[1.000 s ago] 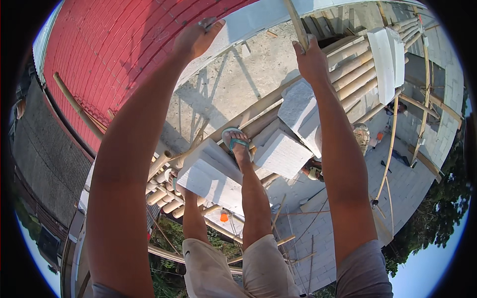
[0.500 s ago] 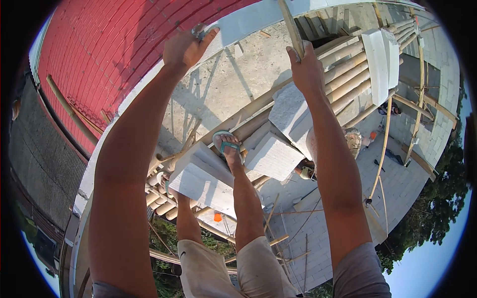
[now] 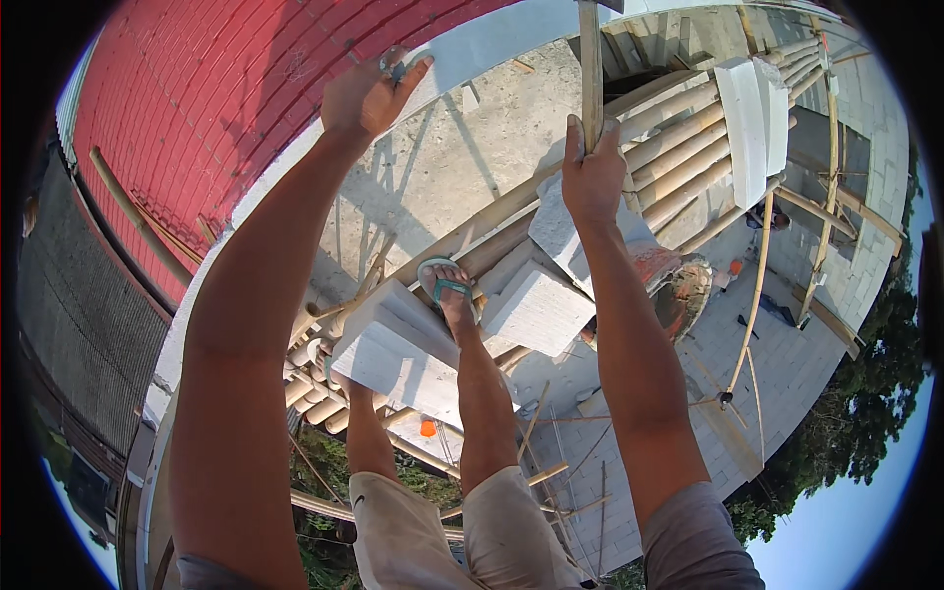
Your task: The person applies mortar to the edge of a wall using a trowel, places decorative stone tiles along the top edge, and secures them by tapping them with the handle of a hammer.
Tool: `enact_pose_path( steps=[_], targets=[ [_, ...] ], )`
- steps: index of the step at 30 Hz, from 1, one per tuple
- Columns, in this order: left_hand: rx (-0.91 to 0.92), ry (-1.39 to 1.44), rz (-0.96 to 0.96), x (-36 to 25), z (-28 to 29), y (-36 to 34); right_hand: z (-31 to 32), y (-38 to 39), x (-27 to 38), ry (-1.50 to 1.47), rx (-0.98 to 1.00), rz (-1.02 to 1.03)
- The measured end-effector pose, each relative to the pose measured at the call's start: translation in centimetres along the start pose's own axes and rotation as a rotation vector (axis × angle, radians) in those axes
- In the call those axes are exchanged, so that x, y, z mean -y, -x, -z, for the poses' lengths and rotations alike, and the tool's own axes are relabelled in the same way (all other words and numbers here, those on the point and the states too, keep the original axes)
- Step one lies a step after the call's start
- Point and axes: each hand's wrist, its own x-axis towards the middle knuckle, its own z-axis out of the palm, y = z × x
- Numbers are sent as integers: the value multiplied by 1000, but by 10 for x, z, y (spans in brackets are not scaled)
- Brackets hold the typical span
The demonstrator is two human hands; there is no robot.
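My left hand [image 3: 362, 98] is closed over the edge of the pale wall top [image 3: 462, 61], its thumb lying along the surface. Grey smears show on its fingers. My right hand [image 3: 594, 179] is wrapped round the wooden handle of a hammer [image 3: 591, 84], held nearly upright. The dark head is partly cut off by the upper edge of the picture. Below my right hand lie white lightweight blocks [image 3: 539, 307]. Another pair of white blocks [image 3: 398, 359] rests beside my sandalled foot [image 3: 449, 287].
Bamboo poles [image 3: 688, 147] form the platform under my feet, with gaps down to a lower level. A round, stained bucket [image 3: 683, 300] stands beyond my right forearm. More white blocks [image 3: 744, 128] stand at the right. Red roofing [image 3: 197, 108] slopes away at the left.
My right hand has shifted slightly left and lower, and the hammer has swung from a slant to nearly upright, bringing its head into view. The bucket shows more. My left hand has stayed in place.
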Motion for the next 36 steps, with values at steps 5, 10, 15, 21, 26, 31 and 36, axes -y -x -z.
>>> enact_pose_path(
  steps=[5,10,15,21,26,31,36],
  targets=[
    [15,6,-15,-2,-3,-4,-12,-11,-9,142,127,11],
    [24,-2,-14,-2,0,-4,-17,4,-3,45,88,-35],
    [44,34,17,-6,4,-1,-27,12,-6,-3,123,-53],
    [225,327,-89,59,22,4,-22,63,6,-346,-128,65],
    [273,311,-23,147,66,73,-30,101,35,-521,-62,51],
    [406,181,187,172,53,132,-49,137,81,-437,283,-84],
    [217,9,168,181,36,142,-60,163,119,-426,199,65]
  ],
)
